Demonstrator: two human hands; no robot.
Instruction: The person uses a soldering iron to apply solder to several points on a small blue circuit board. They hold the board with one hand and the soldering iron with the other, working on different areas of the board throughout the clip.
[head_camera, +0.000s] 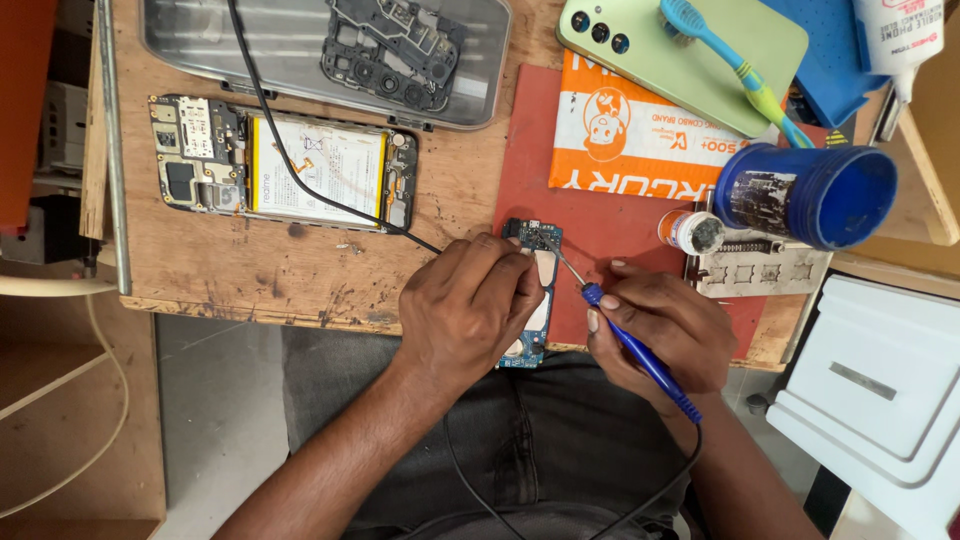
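My left hand (468, 310) presses down on a small blue circuit board (533, 240) that lies on a red mat (600, 225) at the bench's front edge; most of the board is hidden under the fingers. My right hand (660, 330) grips a blue-handled soldering iron (640, 355) like a pen, and its metal tip (560, 262) touches the board near its top. The iron's black cord trails down over my lap.
An opened phone (285, 165) with bare battery lies on the wooden bench (250, 270), a black cable crossing it. Behind are a clear tray (250, 45) holding a phone frame, a green phone back (690, 50) with a toothbrush (735, 65), a blue cup (810, 195), a small jar (692, 232).
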